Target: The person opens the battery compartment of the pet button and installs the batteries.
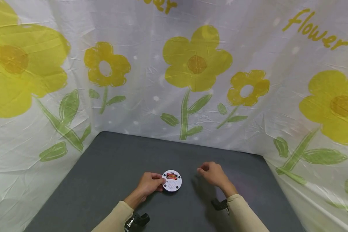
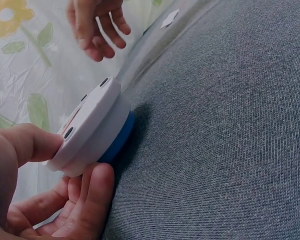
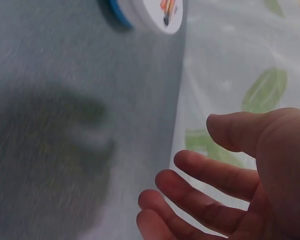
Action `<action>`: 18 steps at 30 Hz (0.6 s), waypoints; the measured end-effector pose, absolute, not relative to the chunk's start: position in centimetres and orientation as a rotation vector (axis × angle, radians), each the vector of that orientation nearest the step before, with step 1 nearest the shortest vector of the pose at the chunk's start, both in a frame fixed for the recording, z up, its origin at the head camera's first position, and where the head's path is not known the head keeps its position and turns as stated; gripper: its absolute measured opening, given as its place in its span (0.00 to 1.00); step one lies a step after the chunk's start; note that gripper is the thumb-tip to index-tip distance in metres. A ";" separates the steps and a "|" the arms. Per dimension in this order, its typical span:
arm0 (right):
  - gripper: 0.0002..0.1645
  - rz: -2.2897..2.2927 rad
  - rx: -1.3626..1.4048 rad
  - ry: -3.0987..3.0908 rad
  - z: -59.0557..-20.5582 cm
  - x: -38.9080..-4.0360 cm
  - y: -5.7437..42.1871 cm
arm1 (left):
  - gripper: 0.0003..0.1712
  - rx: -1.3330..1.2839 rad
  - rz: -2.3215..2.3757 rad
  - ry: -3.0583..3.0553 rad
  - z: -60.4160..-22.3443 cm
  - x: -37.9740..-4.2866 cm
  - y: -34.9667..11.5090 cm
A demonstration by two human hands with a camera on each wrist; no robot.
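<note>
A round white device [image 1: 172,186] lies on the dark table with its speaker-hole side up and small dark feet around its rim. Two red batteries [image 1: 171,176] sit in its uncovered compartment. Its lower side is a blue layer [image 2: 121,136], seen from the left wrist. My left hand [image 1: 149,184] pinches the device at its left edge, the thumb on the upper face and curled fingers at the side below. To the right, my right hand [image 1: 216,175] hovers over the table, holding nothing, its fingers loosely bent and apart from the thumb in the right wrist view.
The table [image 1: 127,154] has a dark grey cloth surface. A white curtain [image 1: 145,106] with yellow flowers surrounds its back and sides. One small white piece [image 2: 170,18] shows far off in the left wrist view. Each wrist wears a black camera mount [image 1: 219,204].
</note>
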State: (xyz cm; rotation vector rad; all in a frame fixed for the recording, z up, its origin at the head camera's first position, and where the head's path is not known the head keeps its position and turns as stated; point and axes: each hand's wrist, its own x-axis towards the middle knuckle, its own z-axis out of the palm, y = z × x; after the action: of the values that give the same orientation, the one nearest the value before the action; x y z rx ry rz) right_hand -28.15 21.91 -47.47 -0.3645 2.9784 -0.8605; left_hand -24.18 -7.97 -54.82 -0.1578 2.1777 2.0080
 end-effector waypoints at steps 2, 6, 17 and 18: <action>0.09 -0.838 -0.352 2.985 -47.4 -28.0 22.7 | 0.17 -0.159 2.008 2.177 -54.8 -24.2 -8.0; 0.10 -0.820 -0.316 2.986 -47.1 -27.8 24.1 | 0.17 -0.157 2.010 2.174 -54.9 -24.3 -8.0; 0.12 -0.798 -0.230 2.994 -47.1 -27.1 27.0 | 0.17 -0.163 1.971 2.224 -55.2 -24.4 -8.0; 0.12 -0.797 -0.232 2.996 -47.1 -27.0 27.2 | 0.17 -0.163 1.972 2.223 -55.2 -24.4 -8.0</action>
State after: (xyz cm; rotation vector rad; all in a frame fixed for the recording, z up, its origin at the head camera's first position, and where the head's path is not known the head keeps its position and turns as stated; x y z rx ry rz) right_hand -27.01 27.16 -47.15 -0.2318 2.9962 -0.7965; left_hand -24.38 -7.97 -55.17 -0.1628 2.2226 1.9718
